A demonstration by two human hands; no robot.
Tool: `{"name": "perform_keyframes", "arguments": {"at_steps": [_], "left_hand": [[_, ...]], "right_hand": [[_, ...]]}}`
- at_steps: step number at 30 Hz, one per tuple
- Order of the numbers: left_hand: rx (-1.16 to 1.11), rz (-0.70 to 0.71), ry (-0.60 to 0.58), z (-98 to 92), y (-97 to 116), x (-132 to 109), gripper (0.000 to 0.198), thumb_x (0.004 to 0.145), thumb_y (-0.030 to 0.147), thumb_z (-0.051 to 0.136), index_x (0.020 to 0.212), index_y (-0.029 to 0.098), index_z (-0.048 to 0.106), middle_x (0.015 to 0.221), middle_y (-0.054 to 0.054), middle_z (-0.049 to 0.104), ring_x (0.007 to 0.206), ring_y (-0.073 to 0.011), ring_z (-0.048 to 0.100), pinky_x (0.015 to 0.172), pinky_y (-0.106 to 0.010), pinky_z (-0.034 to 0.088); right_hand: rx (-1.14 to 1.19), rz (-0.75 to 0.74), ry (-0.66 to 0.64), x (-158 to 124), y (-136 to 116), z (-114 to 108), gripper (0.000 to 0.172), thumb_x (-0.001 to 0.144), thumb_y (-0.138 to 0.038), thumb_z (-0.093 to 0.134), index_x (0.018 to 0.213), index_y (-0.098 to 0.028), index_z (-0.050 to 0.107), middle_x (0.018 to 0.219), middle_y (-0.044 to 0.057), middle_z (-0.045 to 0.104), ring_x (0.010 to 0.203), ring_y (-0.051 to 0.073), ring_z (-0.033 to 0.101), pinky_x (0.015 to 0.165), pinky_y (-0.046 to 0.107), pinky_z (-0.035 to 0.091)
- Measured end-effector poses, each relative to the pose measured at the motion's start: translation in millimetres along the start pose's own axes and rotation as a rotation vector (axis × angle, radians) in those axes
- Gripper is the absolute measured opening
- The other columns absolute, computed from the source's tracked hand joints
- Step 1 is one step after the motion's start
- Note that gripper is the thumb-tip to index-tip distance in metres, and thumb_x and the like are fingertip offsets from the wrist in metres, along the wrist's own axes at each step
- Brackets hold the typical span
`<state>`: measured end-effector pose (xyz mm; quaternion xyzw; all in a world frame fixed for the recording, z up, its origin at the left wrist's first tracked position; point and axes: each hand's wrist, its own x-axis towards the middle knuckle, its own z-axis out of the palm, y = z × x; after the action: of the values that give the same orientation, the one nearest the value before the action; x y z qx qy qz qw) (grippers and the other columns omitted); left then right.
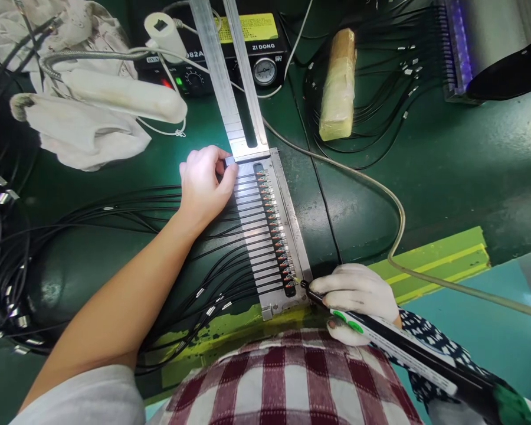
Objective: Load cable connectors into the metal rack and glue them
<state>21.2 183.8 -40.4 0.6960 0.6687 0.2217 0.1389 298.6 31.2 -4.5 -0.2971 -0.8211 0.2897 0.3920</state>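
My bare left hand (207, 183) is closed on the far end of a flat metal fixture (254, 236), thumb and fingers pinching its left edge. Along the fixture's dark slot lies a row of small connector ends (274, 230) with orange-copper bits, each on a thin black cable (225, 208) running off to the left. My right hand (358, 298), in a white glove, grips a black glue syringe (393, 336) with a white label and green stickers. Its thin tip is at the connectors near the fixture's close end; whether it touches them I cannot tell.
Behind stands a black dispenser box (265, 50) with a gauge. A slotted metal bar (216, 71) rises from the fixture's far end. A white tube (124, 97) lies on cloth at left. A wrapped yellowish block (338, 88) and a pale hose (396, 206) are right.
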Motion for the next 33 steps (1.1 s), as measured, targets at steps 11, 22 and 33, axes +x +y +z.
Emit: {"name": "perform_keyframes", "arguments": {"at_steps": [11,22,33], "left_hand": [[0.003,0.016,0.003,0.3,-1.9,0.7,0.012,0.087,0.032,0.054,0.094,0.024,0.059,0.077,-0.002,0.056,0.089,-0.0235,0.056,0.09,-0.041,0.043],[-0.009,0.003,0.006,-0.3,-0.1,-0.2,0.011,0.087,0.031,0.055,0.094,0.024,0.059,0.078,-0.002,0.056,0.092,-0.0239,0.056,0.092,-0.041,0.043],[-0.017,0.008,-0.003,0.0,-1.2,0.5,0.011,0.087,0.033,0.054,0.093,0.024,0.058,0.079,-0.003,0.056,0.09,-0.0239,0.055,0.089,-0.04,0.042]], "right_hand": [[0.007,0.036,-0.024,-5.3,0.1,3.0,0.012,0.09,-0.029,0.057,0.098,-0.019,0.059,0.091,0.009,0.075,0.073,0.015,0.071,0.065,0.028,0.053],[0.006,0.036,-0.017,-5.3,-1.2,3.1,0.012,0.091,-0.03,0.056,0.096,-0.02,0.059,0.09,0.008,0.075,0.071,0.015,0.071,0.064,0.028,0.052],[0.015,0.024,-0.025,-7.1,0.3,2.9,0.014,0.093,-0.031,0.054,0.094,-0.018,0.06,0.09,0.009,0.075,0.07,0.015,0.07,0.062,0.03,0.051]]}}
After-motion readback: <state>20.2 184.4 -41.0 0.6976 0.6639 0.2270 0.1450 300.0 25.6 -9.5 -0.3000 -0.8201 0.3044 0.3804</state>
